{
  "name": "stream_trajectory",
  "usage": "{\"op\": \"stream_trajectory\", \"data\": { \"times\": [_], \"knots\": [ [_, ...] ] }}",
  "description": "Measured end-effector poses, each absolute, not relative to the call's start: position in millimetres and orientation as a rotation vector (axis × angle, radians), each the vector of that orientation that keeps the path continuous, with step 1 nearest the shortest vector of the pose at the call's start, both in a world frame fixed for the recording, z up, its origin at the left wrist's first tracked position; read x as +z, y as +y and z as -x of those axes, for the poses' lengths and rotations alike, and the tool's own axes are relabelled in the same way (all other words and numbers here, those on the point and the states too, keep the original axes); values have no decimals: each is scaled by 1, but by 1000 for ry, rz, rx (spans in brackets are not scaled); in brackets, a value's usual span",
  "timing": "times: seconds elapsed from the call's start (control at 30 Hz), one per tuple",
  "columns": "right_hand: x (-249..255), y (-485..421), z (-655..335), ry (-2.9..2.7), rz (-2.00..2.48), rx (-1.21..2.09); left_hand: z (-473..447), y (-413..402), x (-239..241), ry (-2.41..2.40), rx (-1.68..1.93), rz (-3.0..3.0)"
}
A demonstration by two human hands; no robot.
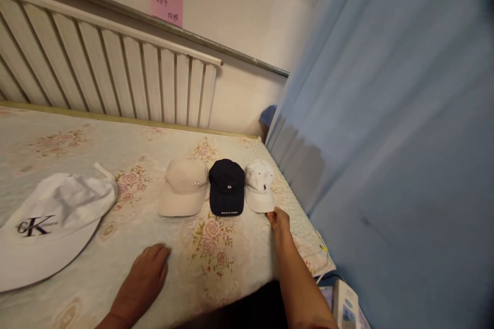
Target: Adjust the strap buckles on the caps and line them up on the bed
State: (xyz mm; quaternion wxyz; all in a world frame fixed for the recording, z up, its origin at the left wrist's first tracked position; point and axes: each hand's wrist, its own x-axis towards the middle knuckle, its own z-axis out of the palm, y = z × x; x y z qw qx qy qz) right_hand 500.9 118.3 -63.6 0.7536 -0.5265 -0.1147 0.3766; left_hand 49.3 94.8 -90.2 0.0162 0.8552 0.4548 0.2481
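Three caps stand side by side on the floral bed cover: a beige cap, a black cap with small white lettering on its brim, and a white cap with a small dark emblem. My right hand pinches the front right edge of that white cap's brim. My left hand lies on the cover in front of the beige cap, fingers loosely curled in and nothing visible in them. At the far left lies a larger-looking white cap with black "CK" lettering, its strap sticking out behind.
A blue curtain hangs along the right side of the bed. Behind the bed are a white radiator and a wall with a pink note. A white device and a cable are at the lower right.
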Motion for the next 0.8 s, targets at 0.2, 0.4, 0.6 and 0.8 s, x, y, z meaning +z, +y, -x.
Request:
{"op": "stream_trajectory", "data": {
  "times": [0.2, 0.4, 0.6, 0.8],
  "knots": [
    [-70, 121, -499, -26, 1372, 794, -50, 95, -89, 1416, 768, -2661],
    [-75, 108, -480, -29, 1426, 686, -52, 93, -83, 1405, 770, -2637],
    [-76, 86, -448, -143, 1479, 549, -55, 89, -73, 1413, 778, -2569],
    [-75, 63, -414, -302, 1487, 485, -56, 84, -66, 1406, 775, -2500]
  ]
}}
